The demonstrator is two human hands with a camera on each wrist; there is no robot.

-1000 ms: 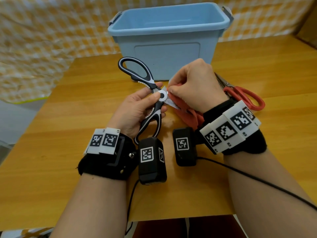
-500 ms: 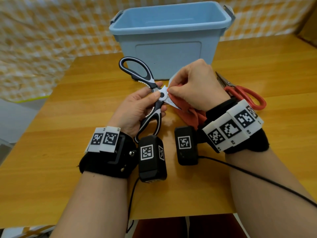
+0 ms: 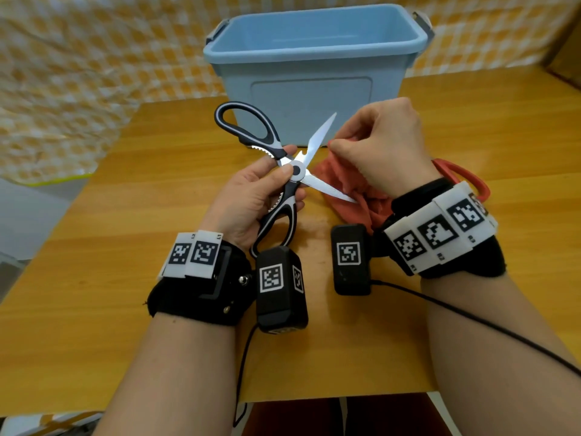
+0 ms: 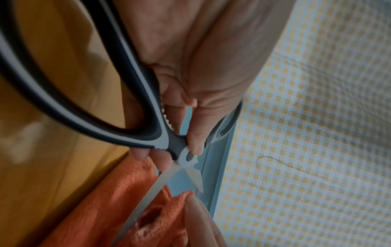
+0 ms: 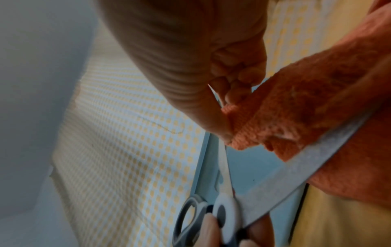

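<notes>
My left hand [image 3: 261, 190] grips black-and-grey kitchen scissors [image 3: 289, 171] at the pivot and lower handle, above the wooden table [image 3: 125, 247]. The scissors' blades stand wide apart, one pointing up toward the bin, the other lying over an orange cloth [image 3: 349, 187]. My right hand [image 3: 377, 152] pinches that cloth, with a fold of it at its fingertips just right of the upper blade. In the left wrist view the scissors [image 4: 148, 117] and the orange cloth [image 4: 118, 208] fill the frame. In the right wrist view the cloth [image 5: 306, 103] is bunched in my fingers above the lower blade [image 5: 296, 168].
A light blue plastic bin [image 3: 314, 70] stands open at the back of the table, just behind the hands. Red-handled scissors [image 3: 462, 174] lie on the table behind my right wrist. A checked yellow cloth [image 3: 78, 73] hangs behind the table.
My right hand has drawn back off the blades toward the right with the cloth. Both blades, covered before by the hand, now show spread apart.
</notes>
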